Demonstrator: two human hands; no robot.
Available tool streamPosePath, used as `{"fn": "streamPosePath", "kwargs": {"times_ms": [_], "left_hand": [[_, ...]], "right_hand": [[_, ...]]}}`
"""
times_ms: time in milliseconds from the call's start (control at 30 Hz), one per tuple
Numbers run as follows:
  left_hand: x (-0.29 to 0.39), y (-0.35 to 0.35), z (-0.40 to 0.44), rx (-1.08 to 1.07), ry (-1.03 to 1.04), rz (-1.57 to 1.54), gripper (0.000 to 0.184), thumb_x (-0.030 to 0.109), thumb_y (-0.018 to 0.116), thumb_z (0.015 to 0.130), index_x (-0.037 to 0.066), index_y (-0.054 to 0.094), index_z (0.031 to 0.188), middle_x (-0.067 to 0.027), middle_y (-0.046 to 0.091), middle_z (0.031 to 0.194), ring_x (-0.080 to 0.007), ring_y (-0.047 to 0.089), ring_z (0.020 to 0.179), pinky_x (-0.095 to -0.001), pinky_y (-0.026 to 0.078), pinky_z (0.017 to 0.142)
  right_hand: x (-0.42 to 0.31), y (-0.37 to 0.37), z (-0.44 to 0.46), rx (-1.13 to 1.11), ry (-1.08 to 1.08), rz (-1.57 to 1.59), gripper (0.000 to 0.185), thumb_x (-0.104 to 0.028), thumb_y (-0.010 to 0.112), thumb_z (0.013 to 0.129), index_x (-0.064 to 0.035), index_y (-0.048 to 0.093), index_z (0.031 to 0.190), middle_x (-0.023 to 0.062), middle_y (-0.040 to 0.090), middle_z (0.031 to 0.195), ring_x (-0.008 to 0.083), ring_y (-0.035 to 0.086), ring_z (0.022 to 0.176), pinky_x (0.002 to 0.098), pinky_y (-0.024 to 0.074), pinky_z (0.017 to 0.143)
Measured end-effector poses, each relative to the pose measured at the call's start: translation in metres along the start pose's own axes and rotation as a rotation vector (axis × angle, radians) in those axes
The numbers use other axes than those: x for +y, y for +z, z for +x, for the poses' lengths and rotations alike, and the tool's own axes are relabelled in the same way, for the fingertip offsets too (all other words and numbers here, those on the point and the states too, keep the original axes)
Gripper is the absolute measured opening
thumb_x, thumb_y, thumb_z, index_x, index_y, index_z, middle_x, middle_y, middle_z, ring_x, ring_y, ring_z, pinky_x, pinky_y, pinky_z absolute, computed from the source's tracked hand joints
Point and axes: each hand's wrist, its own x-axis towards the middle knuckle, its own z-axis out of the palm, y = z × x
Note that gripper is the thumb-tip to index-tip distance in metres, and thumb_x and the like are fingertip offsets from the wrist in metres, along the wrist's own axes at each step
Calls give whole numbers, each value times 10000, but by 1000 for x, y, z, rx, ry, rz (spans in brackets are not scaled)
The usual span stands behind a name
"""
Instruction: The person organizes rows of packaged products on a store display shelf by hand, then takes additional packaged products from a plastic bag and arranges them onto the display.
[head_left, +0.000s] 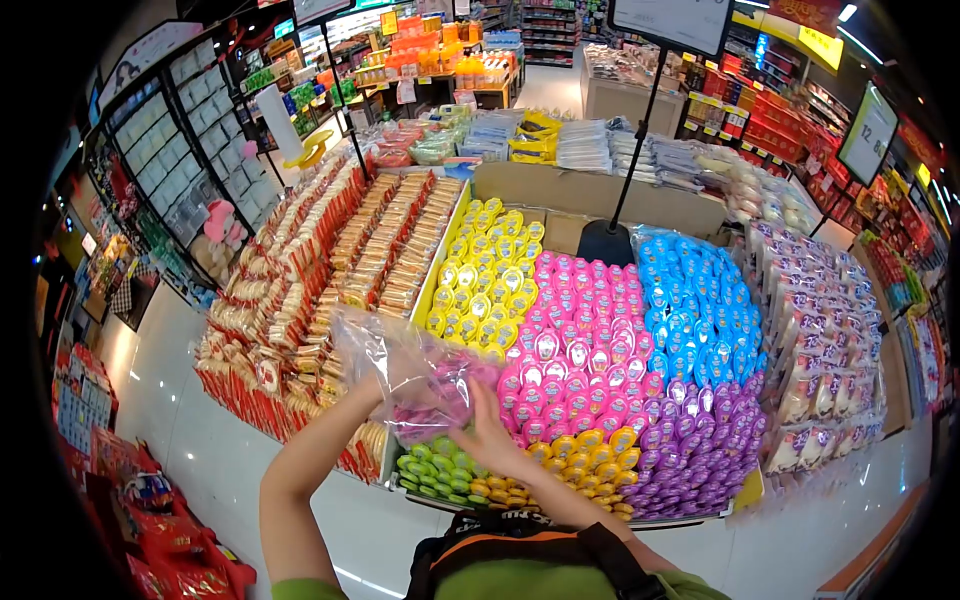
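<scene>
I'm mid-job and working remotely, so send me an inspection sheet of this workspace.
Surface: display bin, raised cardboard back wall; packs fill most of it.
Job's things: clear plastic bag holding pink-purple packs; loose yellow packs, pink packs, blue packs, purple packs, orange packs and green packs.
Clutter: sign stand behind the pink packs.
Grippers: bare hands; right hand against the bag, left hand partly behind its film; finger closure unclear.
Cables: nothing seen.
Surroundings: shop floor, long packets left, bagged goods right.
</scene>
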Motion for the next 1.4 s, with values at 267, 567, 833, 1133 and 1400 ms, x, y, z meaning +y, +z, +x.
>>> {"fn": "streamPosePath", "kwargs": {"times_ms": [267,567,833,1133,1400], "left_hand": [[0,-8,13,-107,8,-30,915,472,823,587,97,458,1338,-217,535,1277,-376,526,1150,-426,433,976],[-2,-2,20,-85,44,-145,864,448,821,565,86,522,1290,-199,568,1237,-344,548,1134,-395,434,977],[19,-20,10,-190,-61,-279,828,375,804,627,121,479,1345,-162,560,1266,-284,547,1143,-350,429,979],[14,-34,9,-289,-77,-455,842,298,789,648,139,432,1394,-144,529,1309,-257,504,1187,-330,402,1000],[17,-16,13,-201,-30,-93,922,408,804,607,173,403,1403,-191,533,1298,-322,535,1164,-376,440,975]], "right_hand": [[-12,5,2,-32,46,19,826,-253,616,873,-91,83,1482,352,49,1468,487,49,1390,507,164,1117],[-14,14,-5,-36,54,10,819,-225,614,871,-89,86,1483,320,34,1485,463,57,1399,489,162,1124],[-15,7,-6,-72,48,10,814,-227,608,876,-91,86,1485,305,36,1491,455,66,1401,486,185,1120],[-16,0,-6,-101,12,-28,796,-195,595,889,-120,81,1491,325,22,1479,505,152,1365,494,256,1098],[-13,8,-7,-73,33,-63,820,-220,606,879,-70,67,1478,316,-2,1486,495,95,1383,493,220,1110]]}}
